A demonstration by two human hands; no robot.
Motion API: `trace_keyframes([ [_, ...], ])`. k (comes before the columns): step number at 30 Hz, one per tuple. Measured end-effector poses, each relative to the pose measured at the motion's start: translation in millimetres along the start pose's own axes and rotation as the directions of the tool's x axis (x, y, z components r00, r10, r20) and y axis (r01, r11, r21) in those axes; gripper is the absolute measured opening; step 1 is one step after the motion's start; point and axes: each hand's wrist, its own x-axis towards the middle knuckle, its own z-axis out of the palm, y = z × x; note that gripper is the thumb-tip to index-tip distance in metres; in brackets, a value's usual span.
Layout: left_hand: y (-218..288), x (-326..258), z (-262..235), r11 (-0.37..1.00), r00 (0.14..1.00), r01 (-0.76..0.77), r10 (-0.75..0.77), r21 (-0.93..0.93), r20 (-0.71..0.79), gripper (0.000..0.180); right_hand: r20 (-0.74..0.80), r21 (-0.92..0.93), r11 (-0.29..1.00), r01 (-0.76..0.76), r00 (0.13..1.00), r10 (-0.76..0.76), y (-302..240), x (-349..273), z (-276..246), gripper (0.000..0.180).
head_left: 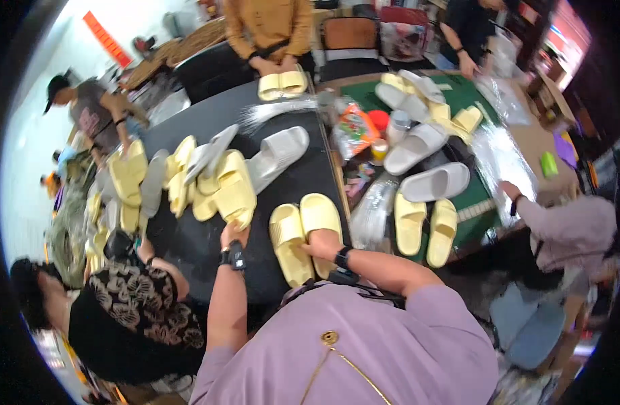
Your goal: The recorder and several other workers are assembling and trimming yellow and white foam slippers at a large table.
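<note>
While the left hand (236, 235) clamps the near end of a slipper (233, 192) lying near to far, the right hand (325, 244) reaches over a pair (287, 233) to the right, finger closure unclear.

1. Two yellow slippers (288, 236) right at the right hand (325, 244).
2. One yellow slipper (234, 192) touching the left hand (236, 235); the mixed yellow-grey heap (180, 169) past it overlaps too much to count, sorry.
3. One grey slipper (283, 150) ahead, between the hands.
4. Near the right hand, off to its right: two more yellows (409, 229), plus two greys (437, 182) beyond.
5. One red lid (378, 120), ahead-right of the right hand.
6. Two yellows (293, 82) far ahead of both hands.
</note>
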Motion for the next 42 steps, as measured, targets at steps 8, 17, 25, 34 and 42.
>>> trace_keyframes([
  [8,11,-58,14,0.979,0.992,-0.119,0.126,0.163,-0.029,0.032,-0.173,0.016,0.995,-0.098,0.98,0.099,14,5,-35,0.034],
  [17,4,-129,23,0.968,0.993,-0.065,0.04,0.243,0.109,0.03,-0.765,0.076,0.956,-0.283,0.599,0.238,180,30,-215,0.032],
  [25,-32,-123,34,0.951,0.963,0.033,-0.113,0.309,0.246,0.027,-0.081,0.798,0.582,-0.157,0.928,0.363,152,62,-160,0.03],
  [34,-33,-127,44,0.667,0.955,-0.123,-0.121,0.734,0.27,0.045,0.263,0.893,0.265,-0.365,0.898,0.352,97,82,-73,0.03],
  [42,3,-118,50,0.311,0.901,-0.434,0.122,0.846,0.417,0.042,-0.009,0.94,0.294,-0.173,0.849,0.528,158,93,-95,0.031],
])
